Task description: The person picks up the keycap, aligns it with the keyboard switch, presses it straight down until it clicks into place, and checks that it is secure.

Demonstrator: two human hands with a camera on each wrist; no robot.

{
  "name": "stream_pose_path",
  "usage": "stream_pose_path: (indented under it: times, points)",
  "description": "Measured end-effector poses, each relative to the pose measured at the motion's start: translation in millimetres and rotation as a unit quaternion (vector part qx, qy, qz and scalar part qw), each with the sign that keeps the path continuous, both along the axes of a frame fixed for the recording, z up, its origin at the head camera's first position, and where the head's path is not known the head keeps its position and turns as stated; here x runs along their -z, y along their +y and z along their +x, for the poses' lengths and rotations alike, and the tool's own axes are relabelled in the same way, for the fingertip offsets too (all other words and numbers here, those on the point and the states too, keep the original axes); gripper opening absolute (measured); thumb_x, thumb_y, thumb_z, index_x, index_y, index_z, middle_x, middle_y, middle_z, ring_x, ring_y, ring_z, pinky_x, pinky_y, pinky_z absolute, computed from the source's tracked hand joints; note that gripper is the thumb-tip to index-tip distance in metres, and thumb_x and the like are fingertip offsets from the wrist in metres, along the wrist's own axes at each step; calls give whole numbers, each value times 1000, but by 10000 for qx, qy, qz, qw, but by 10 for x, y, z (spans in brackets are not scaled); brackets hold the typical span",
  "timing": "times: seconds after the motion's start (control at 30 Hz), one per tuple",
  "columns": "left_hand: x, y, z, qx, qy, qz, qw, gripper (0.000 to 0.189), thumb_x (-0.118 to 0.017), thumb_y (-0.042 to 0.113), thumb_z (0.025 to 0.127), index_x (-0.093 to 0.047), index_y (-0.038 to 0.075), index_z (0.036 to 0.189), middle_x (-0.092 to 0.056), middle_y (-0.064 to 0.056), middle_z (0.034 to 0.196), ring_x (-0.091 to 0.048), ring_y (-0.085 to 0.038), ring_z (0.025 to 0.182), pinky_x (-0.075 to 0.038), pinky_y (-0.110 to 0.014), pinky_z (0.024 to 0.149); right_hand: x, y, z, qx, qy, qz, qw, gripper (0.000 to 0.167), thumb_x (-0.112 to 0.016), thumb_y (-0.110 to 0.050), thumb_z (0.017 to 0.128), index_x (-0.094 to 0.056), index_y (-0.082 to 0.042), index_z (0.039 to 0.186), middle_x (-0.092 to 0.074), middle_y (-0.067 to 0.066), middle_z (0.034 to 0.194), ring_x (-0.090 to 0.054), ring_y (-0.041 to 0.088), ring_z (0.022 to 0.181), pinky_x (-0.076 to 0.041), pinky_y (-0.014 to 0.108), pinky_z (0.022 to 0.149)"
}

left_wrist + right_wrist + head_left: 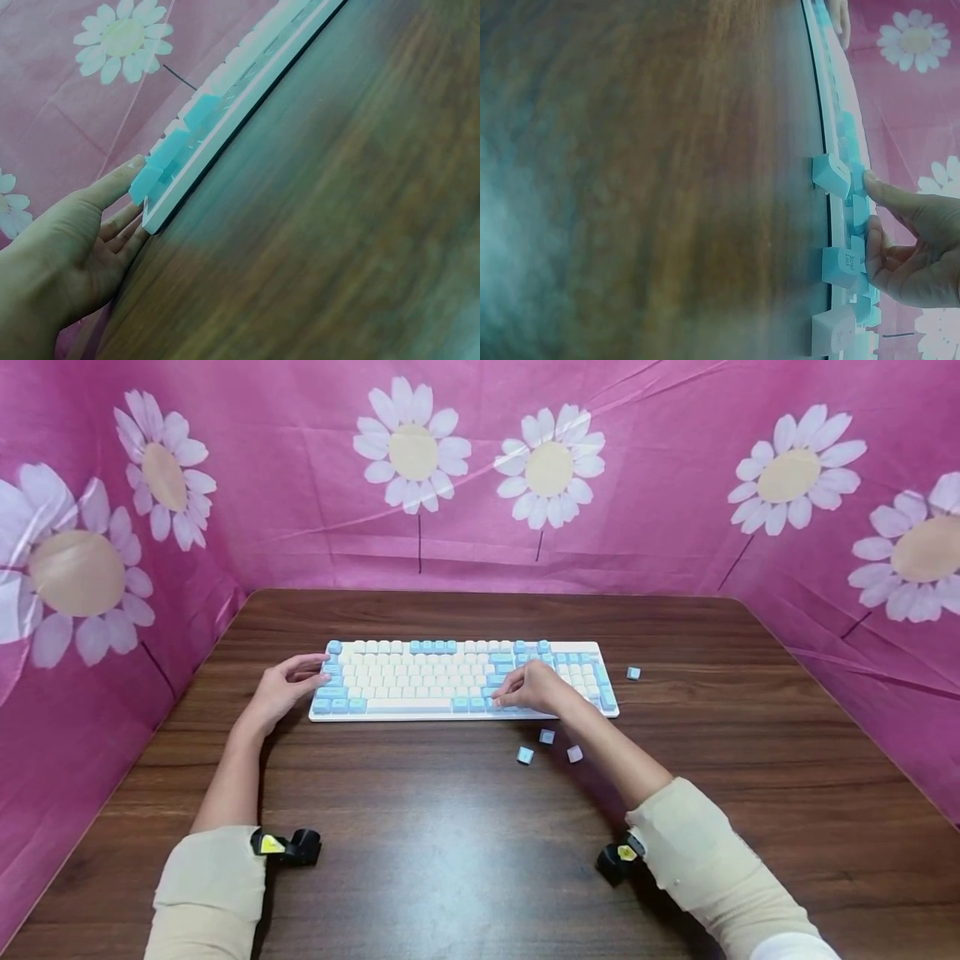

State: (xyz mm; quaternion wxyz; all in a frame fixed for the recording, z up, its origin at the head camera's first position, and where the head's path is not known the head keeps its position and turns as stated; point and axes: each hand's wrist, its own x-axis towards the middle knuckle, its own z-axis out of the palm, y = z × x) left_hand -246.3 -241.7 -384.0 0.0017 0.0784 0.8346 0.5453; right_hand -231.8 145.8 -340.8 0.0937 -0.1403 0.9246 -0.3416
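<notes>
A white keyboard with white and light blue keycaps lies across the table. At its left end is my left hand, whose thumb tip touches the blue end keys while the other fingers, fairly straight, lie against the side edge. My right hand is over the right part of the keyboard, its thumb and index fingertip pinching a blue keycap near the front row. Other fingers of that hand are curled in. Just in front of the keyboard lie loose keycaps: two blue and one pale.
One more loose blue keycap sits on the table to the right of the keyboard. The brown wooden table ends at a pink cloth with large daisies, hanging behind and at both sides.
</notes>
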Motion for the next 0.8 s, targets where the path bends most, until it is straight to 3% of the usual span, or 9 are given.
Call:
stream_pose_path:
  times: [0.27, 0.57, 0.8]
  points:
    - [-10, 6, 13, -93, 30, 17, 10000, 51, -62, 27, 89, -48, 2, 131, -47, -19, 130, -47, -21, 110, -38, -20, 82, 14, -13, 0, -61, 220, 355, 9991, 8, -76, -14, 76, -74, -6, 76, -70, 3, 84, -61, 14, 79, -46, 28, 69]
    - [-11, 7, 18, -63, 2, -47, 10000, 53, -62, 28, 89, -47, 1, 132, -47, -19, 130, -45, -28, 114, -38, -24, 86, 0, -1, -7, -46, 94, 421, 9991, 8, -76, -16, 76, -74, -8, 75, -69, 2, 83, -60, 16, 82, -47, 30, 72]
    - [10, -4, -10, -2, 23, 11, 10000, 51, -61, 23, 90, -46, -1, 132, -47, -20, 130, -44, -30, 114, -37, -24, 86, -35, 1, 30, -82, -11, 460, 9989, 6, -73, -16, 79, -74, -10, 77, -69, 3, 90, -61, 22, 93, -47, 34, 76]
